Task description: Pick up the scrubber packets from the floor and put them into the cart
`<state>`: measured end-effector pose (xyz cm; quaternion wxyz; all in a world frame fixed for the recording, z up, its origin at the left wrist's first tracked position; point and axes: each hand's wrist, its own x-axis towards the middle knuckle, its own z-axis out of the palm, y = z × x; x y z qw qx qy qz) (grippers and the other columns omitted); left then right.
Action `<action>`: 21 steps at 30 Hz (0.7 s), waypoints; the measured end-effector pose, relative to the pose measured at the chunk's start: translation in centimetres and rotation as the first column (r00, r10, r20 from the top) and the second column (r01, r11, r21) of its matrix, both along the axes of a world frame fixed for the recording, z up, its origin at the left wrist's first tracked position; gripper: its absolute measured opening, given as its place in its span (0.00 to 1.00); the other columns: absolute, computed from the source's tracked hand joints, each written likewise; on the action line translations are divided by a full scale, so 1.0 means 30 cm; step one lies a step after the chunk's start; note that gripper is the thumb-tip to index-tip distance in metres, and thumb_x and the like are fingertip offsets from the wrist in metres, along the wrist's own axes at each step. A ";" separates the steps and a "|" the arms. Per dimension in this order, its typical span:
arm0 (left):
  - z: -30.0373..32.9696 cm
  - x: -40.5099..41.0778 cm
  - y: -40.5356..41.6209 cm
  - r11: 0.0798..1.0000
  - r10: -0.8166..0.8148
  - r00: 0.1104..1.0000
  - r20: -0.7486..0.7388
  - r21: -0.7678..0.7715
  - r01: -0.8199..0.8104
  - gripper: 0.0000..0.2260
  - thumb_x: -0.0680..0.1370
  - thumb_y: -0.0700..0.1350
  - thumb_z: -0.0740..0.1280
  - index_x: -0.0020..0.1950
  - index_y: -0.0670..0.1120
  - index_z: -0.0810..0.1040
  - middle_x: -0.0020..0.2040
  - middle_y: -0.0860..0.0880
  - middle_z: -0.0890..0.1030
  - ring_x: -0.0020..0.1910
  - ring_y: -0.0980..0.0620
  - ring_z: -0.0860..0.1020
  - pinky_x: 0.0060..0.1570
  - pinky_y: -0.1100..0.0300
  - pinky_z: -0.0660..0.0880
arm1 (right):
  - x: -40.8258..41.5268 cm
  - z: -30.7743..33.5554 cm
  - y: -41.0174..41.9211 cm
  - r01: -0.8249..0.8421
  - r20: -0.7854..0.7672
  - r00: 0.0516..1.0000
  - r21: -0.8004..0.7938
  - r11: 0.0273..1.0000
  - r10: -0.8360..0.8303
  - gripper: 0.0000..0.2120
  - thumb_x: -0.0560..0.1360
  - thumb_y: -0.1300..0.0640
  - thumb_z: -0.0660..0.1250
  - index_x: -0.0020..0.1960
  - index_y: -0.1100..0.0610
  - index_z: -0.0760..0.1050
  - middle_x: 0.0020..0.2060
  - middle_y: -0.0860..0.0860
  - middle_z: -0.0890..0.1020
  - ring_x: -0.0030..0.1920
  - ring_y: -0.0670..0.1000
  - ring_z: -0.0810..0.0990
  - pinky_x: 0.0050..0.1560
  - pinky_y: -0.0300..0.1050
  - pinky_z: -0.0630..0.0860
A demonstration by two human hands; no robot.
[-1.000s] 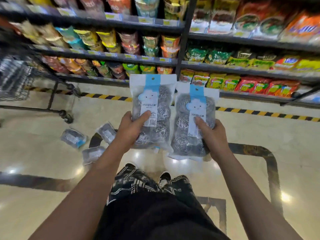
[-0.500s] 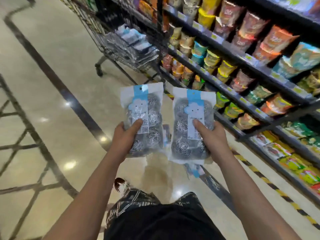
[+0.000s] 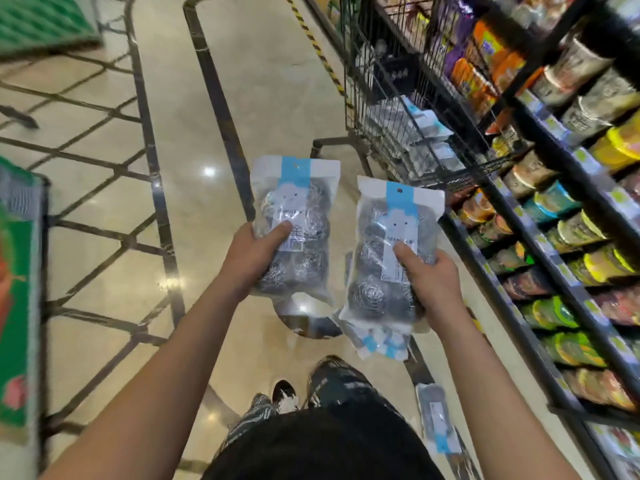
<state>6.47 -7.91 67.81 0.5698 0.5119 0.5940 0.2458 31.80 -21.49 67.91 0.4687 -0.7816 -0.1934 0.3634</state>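
A person in a supermarket aisle holds two scrubber packets up at the centre of the frame, one in each hand. The left hand (image 3: 254, 252) grips the left packet (image 3: 294, 226) from its lower left edge, thumb pressed across the white label on the front and fingers curled behind. The right hand (image 3: 431, 278) holds the right packet (image 3: 394, 251) the same way from its lower right side, thumb lying over the label. The two packets are just beside each other but apart, both roughly upright, the left one sitting a little higher in the frame.

Each packet is a clear pouch with a white top, a hanging hole and a light-blue strip down the middle carrying a white cloud-shaped face; coiled steel-wool balls show through the plastic. The white labels bear printed characters and a barcode, too blurred to read.

The wire cart (image 3: 398, 109) stands in the upper right of the frame, hard against the shelves (image 3: 554, 237), with a heap of similar packets (image 3: 412, 133) already lying inside its basket. More packets are on the floor (image 3: 104, 237): a small cluster (image 3: 377, 344) showing just below the right packet, and a single one (image 3: 438, 420) at lower right beside the right forearm.

The shelves along the right edge hold rows of cup noodles and bright snack bags; their brand lettering and price tags are smeared by motion and cannot be read. Dark inlaid lines cross the glossy beige floor at left.
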 end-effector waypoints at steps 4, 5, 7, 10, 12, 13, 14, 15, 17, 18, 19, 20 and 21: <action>-0.017 -0.007 0.208 1.000 0.019 1.000 0.001 -0.021 -0.019 0.15 0.78 0.56 0.72 0.59 0.48 0.78 0.51 0.50 0.84 0.46 0.50 0.85 0.40 0.57 0.79 | -0.016 -0.026 0.202 0.038 -0.037 0.999 0.001 0.999 -0.037 0.18 0.73 0.45 0.78 0.58 0.54 0.82 0.49 0.49 0.88 0.48 0.51 0.87 0.47 0.47 0.81; -0.022 0.003 0.262 0.999 0.011 1.000 -0.001 -0.030 -0.011 0.15 0.78 0.55 0.72 0.59 0.48 0.79 0.50 0.49 0.85 0.45 0.50 0.85 0.40 0.57 0.79 | -0.012 -0.029 0.258 0.043 -0.049 0.998 0.007 0.999 -0.043 0.17 0.74 0.46 0.78 0.58 0.53 0.82 0.49 0.49 0.88 0.49 0.51 0.87 0.47 0.47 0.81; -0.028 0.040 0.373 0.999 -0.019 1.000 -0.005 -0.032 0.018 0.16 0.78 0.55 0.73 0.60 0.46 0.80 0.50 0.48 0.86 0.44 0.50 0.86 0.40 0.57 0.81 | 0.007 -0.040 0.377 0.060 -0.070 0.996 0.030 0.998 -0.058 0.16 0.75 0.47 0.77 0.59 0.52 0.81 0.49 0.49 0.87 0.49 0.50 0.86 0.42 0.44 0.79; -0.028 0.133 0.580 0.997 -0.075 0.997 -0.017 -0.032 0.074 0.15 0.78 0.55 0.73 0.60 0.47 0.80 0.50 0.49 0.87 0.43 0.52 0.86 0.42 0.57 0.81 | 0.062 -0.078 0.571 0.119 -0.123 0.986 0.053 0.991 -0.112 0.17 0.75 0.48 0.77 0.60 0.50 0.79 0.51 0.47 0.87 0.49 0.47 0.86 0.41 0.42 0.78; -0.026 0.213 0.734 0.992 -0.125 0.992 -0.030 -0.026 0.125 0.18 0.76 0.59 0.73 0.60 0.49 0.80 0.51 0.49 0.86 0.46 0.51 0.86 0.48 0.52 0.83 | 0.116 -0.092 0.708 0.151 -0.142 0.980 0.067 0.986 -0.141 0.19 0.74 0.48 0.78 0.62 0.51 0.78 0.53 0.47 0.87 0.49 0.47 0.86 0.42 0.42 0.78; -0.029 0.257 0.818 0.988 -0.151 0.988 -0.045 -0.020 0.150 0.23 0.73 0.63 0.74 0.60 0.50 0.80 0.52 0.50 0.87 0.47 0.50 0.86 0.51 0.48 0.83 | 0.146 -0.083 0.776 0.172 -0.150 0.976 0.067 0.983 -0.160 0.19 0.74 0.48 0.78 0.62 0.51 0.77 0.52 0.46 0.86 0.48 0.45 0.85 0.42 0.41 0.77; -0.021 0.305 0.900 0.985 -0.173 0.983 -0.065 -0.021 0.172 0.27 0.70 0.67 0.73 0.60 0.50 0.80 0.53 0.50 0.87 0.48 0.49 0.86 0.54 0.45 0.82 | 0.187 -0.089 0.837 0.197 -0.158 0.970 0.073 0.978 -0.183 0.18 0.75 0.48 0.77 0.60 0.50 0.76 0.51 0.44 0.85 0.47 0.43 0.83 0.41 0.39 0.75; -0.014 0.353 0.978 0.980 -0.197 0.977 -0.082 -0.017 0.196 0.30 0.67 0.69 0.73 0.61 0.51 0.80 0.53 0.51 0.87 0.48 0.49 0.86 0.55 0.44 0.82 | 0.223 -0.076 0.893 0.221 -0.161 0.965 0.083 0.972 -0.206 0.17 0.75 0.49 0.77 0.59 0.50 0.74 0.49 0.41 0.82 0.45 0.40 0.80 0.40 0.37 0.73; 0.000 0.454 1.128 0.966 -0.260 0.962 -0.085 -0.009 0.260 0.31 0.68 0.68 0.73 0.63 0.50 0.79 0.53 0.51 0.86 0.48 0.50 0.86 0.55 0.44 0.82 | 0.297 -0.043 0.991 0.246 -0.140 0.963 0.093 0.965 -0.232 0.17 0.76 0.49 0.77 0.57 0.49 0.71 0.46 0.38 0.79 0.43 0.37 0.77 0.40 0.35 0.71; 0.018 0.510 1.192 0.958 -0.285 0.955 -0.079 -0.007 0.286 0.29 0.70 0.67 0.73 0.63 0.49 0.79 0.53 0.51 0.86 0.48 0.50 0.86 0.54 0.45 0.82 | 0.339 -0.037 1.030 0.269 -0.126 0.958 0.089 0.959 -0.257 0.17 0.75 0.49 0.77 0.57 0.51 0.73 0.47 0.40 0.81 0.45 0.39 0.79 0.41 0.36 0.73; 0.026 0.569 1.253 0.949 -0.316 0.946 -0.073 0.002 0.317 0.27 0.71 0.65 0.74 0.62 0.48 0.78 0.52 0.51 0.86 0.47 0.51 0.86 0.52 0.48 0.82 | 0.374 -0.025 1.065 0.297 -0.105 0.952 0.082 0.951 -0.288 0.18 0.74 0.47 0.78 0.58 0.51 0.76 0.50 0.43 0.84 0.47 0.43 0.82 0.43 0.40 0.76; 0.033 0.627 1.307 0.935 -0.351 0.934 -0.071 0.013 0.353 0.23 0.74 0.63 0.74 0.59 0.47 0.78 0.50 0.52 0.85 0.44 0.54 0.85 0.47 0.54 0.82 | 0.408 -0.017 1.089 0.318 -0.089 0.946 0.075 0.945 -0.311 0.17 0.73 0.47 0.78 0.58 0.50 0.78 0.52 0.46 0.85 0.49 0.46 0.84 0.45 0.43 0.78; 0.033 0.684 1.356 0.924 -0.379 0.923 -0.070 0.028 0.382 0.19 0.76 0.60 0.73 0.56 0.48 0.77 0.47 0.54 0.83 0.42 0.57 0.83 0.41 0.60 0.79 | 0.439 -0.008 1.112 0.345 -0.076 0.937 0.074 0.936 -0.340 0.16 0.73 0.48 0.79 0.58 0.49 0.78 0.52 0.47 0.86 0.50 0.48 0.85 0.47 0.45 0.79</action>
